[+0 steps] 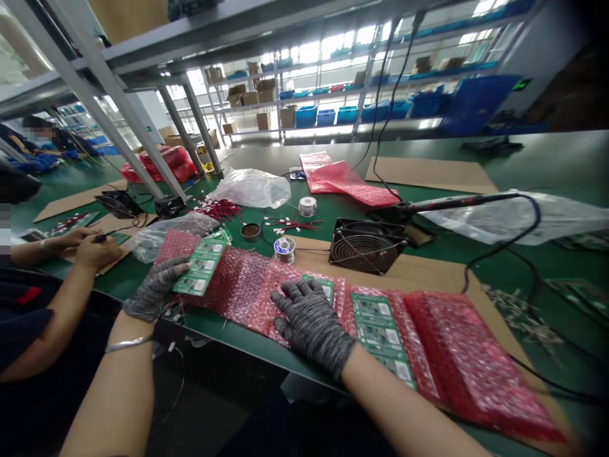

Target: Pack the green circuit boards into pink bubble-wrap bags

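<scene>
My left hand (159,287), in a grey glove, grips the left edge of a green circuit board panel (203,263), tilted up above red bubble wrap (242,285). My right hand (311,317), gloved too, lies with its fingers spread over another green board (326,289) on the wrap and hides most of it. Right of that hand a third board panel (380,330) rests on the wrap. The wrap's thicker folded part (480,355) is at the far right.
Behind the wrap are a black fan (367,246), solder spools (284,249), a round tin (250,231) and red wires (295,224). A soldering iron's cable (537,216) crosses the right side. At the left, a co-worker's hands (98,249) work over cardboard. Metal posts (128,120) stand behind.
</scene>
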The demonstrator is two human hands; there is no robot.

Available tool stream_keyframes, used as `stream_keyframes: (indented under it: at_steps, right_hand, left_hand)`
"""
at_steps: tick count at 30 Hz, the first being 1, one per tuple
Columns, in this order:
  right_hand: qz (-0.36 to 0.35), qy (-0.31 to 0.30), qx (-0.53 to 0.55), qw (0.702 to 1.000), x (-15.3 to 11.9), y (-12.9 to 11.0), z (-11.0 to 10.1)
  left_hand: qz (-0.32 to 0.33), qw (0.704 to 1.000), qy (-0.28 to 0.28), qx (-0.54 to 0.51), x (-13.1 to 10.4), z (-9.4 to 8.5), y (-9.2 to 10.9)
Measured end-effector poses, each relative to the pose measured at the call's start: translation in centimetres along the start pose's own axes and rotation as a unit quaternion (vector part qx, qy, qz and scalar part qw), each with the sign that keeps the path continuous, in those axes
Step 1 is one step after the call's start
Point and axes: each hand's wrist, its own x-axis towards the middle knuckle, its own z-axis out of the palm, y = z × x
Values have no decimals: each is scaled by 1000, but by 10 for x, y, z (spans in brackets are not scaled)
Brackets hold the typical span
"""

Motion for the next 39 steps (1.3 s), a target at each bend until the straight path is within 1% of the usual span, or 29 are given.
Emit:
stream_keyframes:
  at_steps: [2, 3, 4, 5, 6, 7, 9, 11, 13, 14, 16, 18, 20, 23, 25, 28, 30, 33, 39]
  right_hand:
    - [3, 3, 11, 1000, 0, 0, -1]
    - [1, 6, 18, 1000, 0, 0, -2]
    - [1, 9, 23, 1000, -2, -1, -3]
    - [1, 16, 30, 999, -6, -1, -3]
    - [6, 30, 37, 999, -11, -1, -4]
    - [15, 49, 45, 998, -17, -1, -3]
    - [37, 92, 50, 994, -32, 1, -2]
    - [62, 119, 37, 990, -48, 4, 2]
    - [82, 125, 13, 989, -60, 6, 6]
    - [88, 128, 4, 988, -64, 6, 8]
    - [89, 133, -10, 987, -68, 5, 12]
    - [80, 138, -18, 987, -68, 3, 15]
    - [75, 151, -21, 985, -66, 2, 18]
    - [78, 182, -20, 980, -68, 2, 22]
    - [76, 199, -26, 977, -71, 3, 24]
    - [61, 204, -41, 976, -73, 3, 27]
    - [71, 191, -52, 978, -72, 0, 27]
    - [90, 170, -72, 979, -68, -5, 29]
    - [86, 137, -82, 983, -64, -10, 34]
  left_hand:
    - [34, 997, 39, 61, -5, -15, 14]
    - [53, 992, 54, 101, -10, -20, 20]
    - [73, 985, 68, 143, -17, -21, 25]
    - [90, 975, 80, 189, -25, -18, 28]
    - [106, 962, 89, 234, -34, -9, 28]
    - [121, 947, 99, 279, -43, 3, 25]
    - [140, 917, 92, 361, -58, 39, 15]
    - [157, 892, 63, 418, -68, 79, 5]
    - [176, 870, 25, 460, -73, 112, -1]
    - [188, 860, 6, 475, -74, 124, -2]
    - [215, 841, -30, 496, -78, 139, -2]
    - [245, 824, -56, 507, -84, 144, -2]
    - [279, 809, -80, 511, -94, 145, -6]
    - [333, 787, -131, 503, -110, 146, -20]
    - [359, 776, -152, 496, -116, 147, -30]
    - [381, 769, -152, 491, -117, 146, -41]
    - [393, 765, -150, 487, -116, 144, -45]
    - [403, 764, -144, 483, -115, 142, -48]
    - [396, 769, -133, 484, -116, 142, -51]
